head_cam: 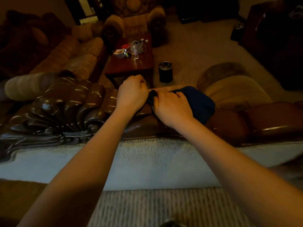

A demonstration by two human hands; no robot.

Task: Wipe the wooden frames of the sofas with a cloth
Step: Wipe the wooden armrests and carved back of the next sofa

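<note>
Both hands work a dark blue cloth [198,102] on top of the carved wooden frame [65,108] of a sofa: the left hand [132,94], fingers curled, pinches the cloth's end, while the right hand [172,107] grips its bunched bulk just beside the left.

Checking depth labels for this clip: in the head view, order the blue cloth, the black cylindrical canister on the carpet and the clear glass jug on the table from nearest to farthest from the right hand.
1. Dark blue cloth: under the right hand.
2. Black cylindrical canister: on the carpet beyond the hand.
3. Clear glass jug: on the red-brown wooden table, farthest back.
</note>
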